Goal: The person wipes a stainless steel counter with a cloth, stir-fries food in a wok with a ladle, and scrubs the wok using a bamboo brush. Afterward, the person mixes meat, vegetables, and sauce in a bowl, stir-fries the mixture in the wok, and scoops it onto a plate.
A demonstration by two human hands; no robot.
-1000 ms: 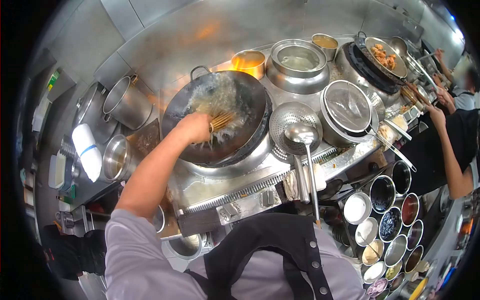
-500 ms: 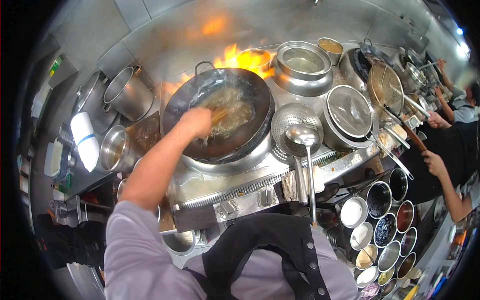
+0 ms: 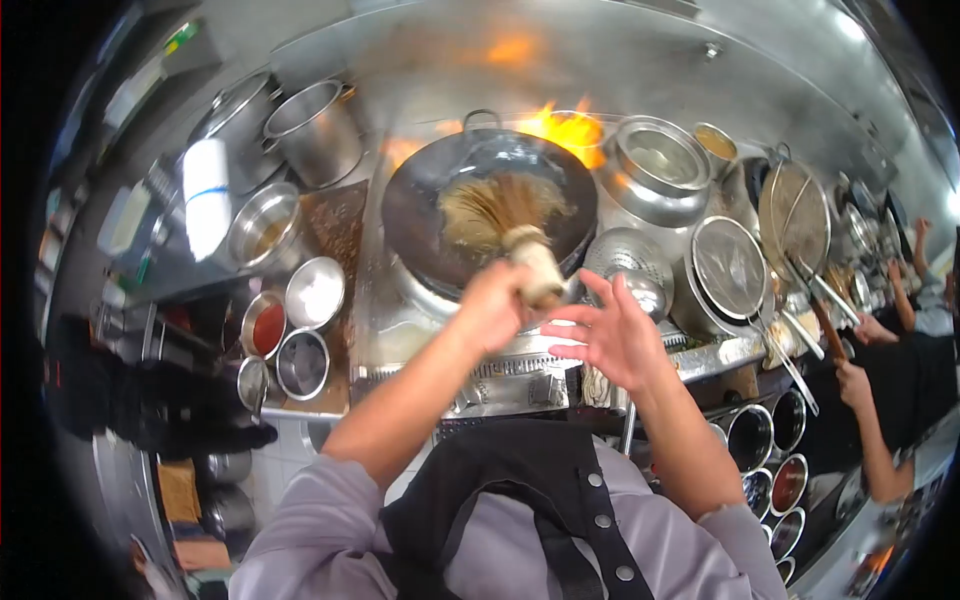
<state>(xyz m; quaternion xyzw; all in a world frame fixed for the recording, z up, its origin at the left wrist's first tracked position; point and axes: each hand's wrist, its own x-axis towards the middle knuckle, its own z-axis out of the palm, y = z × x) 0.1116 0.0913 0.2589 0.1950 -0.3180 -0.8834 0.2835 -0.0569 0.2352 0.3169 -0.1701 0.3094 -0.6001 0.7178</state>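
Note:
My left hand is closed around the pale handle of a bamboo wok brush. The brush's brown bristles fan out over the large dark wok, above cloudy liquid inside it; whether their tips touch the liquid I cannot tell. Just right of the handle's end, my right hand is held up with its fingers spread and nothing in it. Behind that hand lie a perforated skimmer and a ladle, both partly hidden.
Flames rise behind the wok. A steel pot of liquid and a mesh strainer stand to the right. Small steel bowls and tall pots are on the left. A co-worker's arm is at far right.
My left hand has drawn the brush handle toward me and rightward, raising the brush. My right hand has come into view, open. The camera view has shifted, showing more bowls on the left.

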